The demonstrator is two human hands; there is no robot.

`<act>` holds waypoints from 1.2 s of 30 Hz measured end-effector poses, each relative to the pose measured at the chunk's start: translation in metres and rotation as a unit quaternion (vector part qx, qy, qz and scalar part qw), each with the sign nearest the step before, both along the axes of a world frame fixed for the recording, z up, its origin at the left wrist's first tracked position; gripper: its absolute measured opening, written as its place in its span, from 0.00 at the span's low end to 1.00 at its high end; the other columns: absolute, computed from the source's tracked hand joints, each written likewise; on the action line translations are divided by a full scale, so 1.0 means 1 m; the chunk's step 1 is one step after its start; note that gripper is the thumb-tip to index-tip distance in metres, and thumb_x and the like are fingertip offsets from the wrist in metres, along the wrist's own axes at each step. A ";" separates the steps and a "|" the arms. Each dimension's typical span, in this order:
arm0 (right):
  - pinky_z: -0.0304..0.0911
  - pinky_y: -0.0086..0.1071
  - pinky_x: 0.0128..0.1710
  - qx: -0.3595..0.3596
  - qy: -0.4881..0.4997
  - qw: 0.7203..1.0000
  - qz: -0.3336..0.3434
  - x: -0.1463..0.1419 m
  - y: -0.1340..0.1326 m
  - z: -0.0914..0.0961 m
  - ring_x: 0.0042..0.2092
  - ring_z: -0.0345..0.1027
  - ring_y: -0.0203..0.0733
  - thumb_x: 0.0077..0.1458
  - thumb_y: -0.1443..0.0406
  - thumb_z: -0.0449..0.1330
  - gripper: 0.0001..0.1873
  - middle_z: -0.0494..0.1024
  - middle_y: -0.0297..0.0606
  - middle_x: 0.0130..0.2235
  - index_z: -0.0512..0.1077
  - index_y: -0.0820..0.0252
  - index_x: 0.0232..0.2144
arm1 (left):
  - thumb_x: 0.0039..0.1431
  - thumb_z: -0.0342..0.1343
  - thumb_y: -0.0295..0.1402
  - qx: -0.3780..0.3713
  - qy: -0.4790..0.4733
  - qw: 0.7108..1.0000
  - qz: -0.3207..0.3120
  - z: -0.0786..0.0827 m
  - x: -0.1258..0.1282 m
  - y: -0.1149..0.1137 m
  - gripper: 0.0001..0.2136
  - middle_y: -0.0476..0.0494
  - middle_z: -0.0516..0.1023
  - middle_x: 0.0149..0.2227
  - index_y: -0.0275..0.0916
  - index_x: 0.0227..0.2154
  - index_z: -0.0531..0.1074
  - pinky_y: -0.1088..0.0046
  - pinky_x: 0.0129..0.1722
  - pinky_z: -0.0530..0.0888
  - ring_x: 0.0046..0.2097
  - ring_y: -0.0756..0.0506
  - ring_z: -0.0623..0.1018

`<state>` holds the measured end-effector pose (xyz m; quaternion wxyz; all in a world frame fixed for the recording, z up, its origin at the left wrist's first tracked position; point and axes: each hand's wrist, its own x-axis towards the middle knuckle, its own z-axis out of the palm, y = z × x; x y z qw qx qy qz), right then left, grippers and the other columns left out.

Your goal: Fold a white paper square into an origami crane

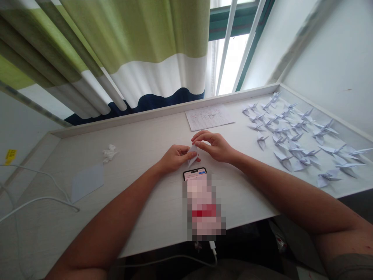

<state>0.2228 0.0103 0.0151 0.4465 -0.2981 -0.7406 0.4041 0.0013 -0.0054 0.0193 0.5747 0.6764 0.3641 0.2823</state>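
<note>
1. We saw the left hand (175, 158) clenched in a pinch, thumb and fingers grasping a folded piece of white paper (192, 154). The tight hold seemed suited to keeping the creases closed.
2. The paper stood tilted between both hands, just above the top of the phone. The right hand (214, 146) curved over it with its fingers bent and held no visible object. We could not tell whether its fingertips (196, 139) touched the paper.
3. A smartphone (194, 174) lay face up just below the hands, probably placed so that its screen stayed within view. Most of the screen was pixelated. A white charging cable (212, 245) ran from its lower end over the desk edge.
4. Paper cranes (283, 157) were spread across the desk's right end, apparently kept clear of the hands. A handwritten sheet (208, 117) lay against the back ledge (163, 111), and a blank pale sheet of paper (86, 182) and crumpled tissue (109, 153) lay to the left.
5. The white wood-grain desk (145, 182) stood beneath a window (233, 58), partly covered by a green, white and navy curtain (136, 39). A white wall (329, 46) rose on the right.
</note>
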 end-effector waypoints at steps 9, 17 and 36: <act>0.69 0.49 0.58 -0.023 0.009 1.000 0.018 0.001 0.000 0.000 0.52 0.76 0.47 0.63 0.57 0.68 0.08 0.82 0.41 0.47 0.82 0.54 0.36 | 0.59 0.68 0.53 0.005 0.004 1.000 0.025 -0.001 0.001 -0.001 0.23 0.36 0.88 0.38 0.34 0.36 0.85 0.68 0.41 0.80 0.40 0.40 0.87; 0.69 0.49 0.57 -0.012 -0.002 1.000 0.009 -0.001 -0.002 -0.002 0.50 0.76 0.47 0.59 0.60 0.70 0.05 0.82 0.40 0.46 0.81 0.53 0.32 | 0.58 0.68 0.54 0.010 0.002 1.000 0.009 -0.003 0.002 0.000 0.24 0.35 0.88 0.37 0.33 0.35 0.85 0.69 0.38 0.79 0.38 0.41 0.86; 0.66 0.46 0.62 -0.035 0.056 0.997 -0.035 0.000 0.000 0.006 0.52 0.77 0.46 0.73 0.53 0.55 0.20 0.85 0.38 0.46 0.80 0.53 0.34 | 0.59 0.68 0.51 -0.011 0.008 1.000 -0.004 0.002 0.001 -0.002 0.20 0.37 0.88 0.36 0.34 0.34 0.86 0.71 0.36 0.79 0.35 0.43 0.86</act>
